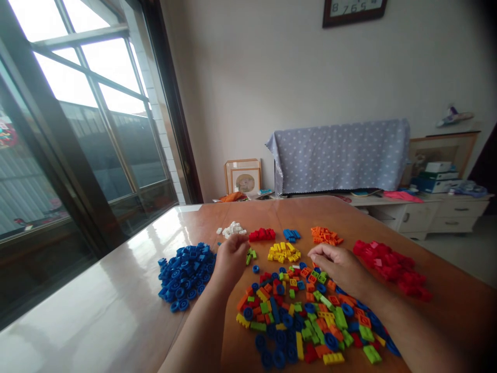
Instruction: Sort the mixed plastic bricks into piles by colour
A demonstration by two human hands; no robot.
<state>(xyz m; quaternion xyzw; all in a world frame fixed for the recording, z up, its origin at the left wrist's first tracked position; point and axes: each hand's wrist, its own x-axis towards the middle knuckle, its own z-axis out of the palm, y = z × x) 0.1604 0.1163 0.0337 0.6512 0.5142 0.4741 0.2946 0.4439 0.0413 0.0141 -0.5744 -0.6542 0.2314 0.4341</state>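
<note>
My left hand [232,255] is closed, fingers curled down, beside a small group of light green bricks [252,255]. Whatever it may hold is hidden by the fingers. Over the far edge of the mixed brick pile [310,311], my right hand [334,260] is bent in a pinch; I cannot make out anything in it. Between the hands lies a heap of yellow bricks [284,252]. Just beyond are red bricks [262,235], blue bricks [291,235] and orange bricks [326,235]. White bricks [234,229] sit behind my left hand.
A large blue pile [186,274] of bricks and wheel-like rings stands left of my left forearm. Red pieces [390,267] are heaped at the right. All rest on a glossy brown table [128,290]. Behind it are a cloth-covered object [341,155] and a white cabinet [446,215].
</note>
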